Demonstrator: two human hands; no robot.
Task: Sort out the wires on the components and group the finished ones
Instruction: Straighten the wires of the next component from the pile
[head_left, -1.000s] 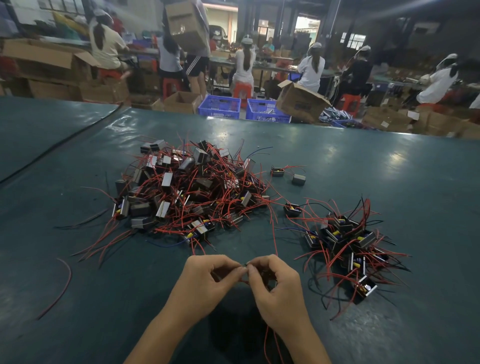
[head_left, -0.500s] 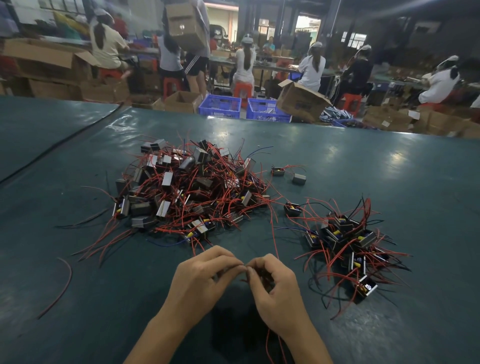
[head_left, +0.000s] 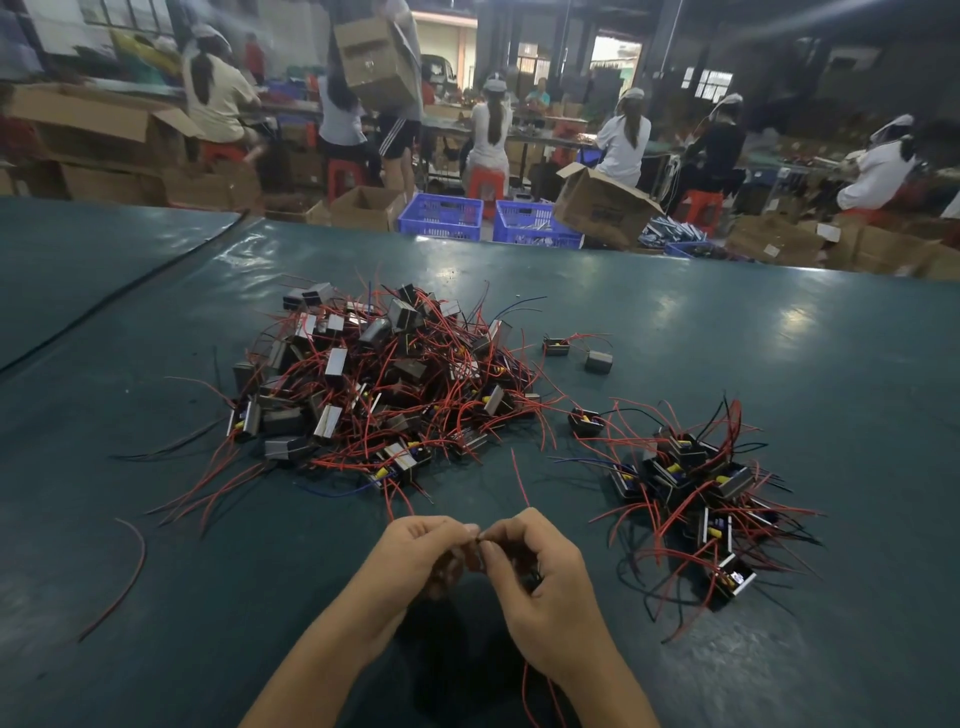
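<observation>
Change: both hands stay together at the near edge with fingertips still meeting, as half a second ago; the piles have not shifted
Left hand (head_left: 421, 551): fingers curled, thumb and forefinger pinching at the component (head_left: 527, 574)
Right hand (head_left: 540, 587): curled round the same component, which is dark and mostly hidden by the fingers
Red wires (head_left: 524, 696): trail down under the right wrist
Loose wire (head_left: 132, 561): lies alone on the green table (head_left: 779, 364), well to the left
Small pile (head_left: 691, 488): wired components grouped to the right of the hands
Large pile (head_left: 374, 384): tangled components and red leads, beyond the hands
Strays: two single components (head_left: 556, 346) (head_left: 598, 362) lie between the piles, farther back
Blue crates (head_left: 440, 215) (head_left: 535, 223): past the table's far edge; their contents are unclear
Cardboard box (head_left: 602, 208): open and tilted beside the crates
Background: seated workers with their backs turned, and a person carrying a box (head_left: 374, 62)
</observation>
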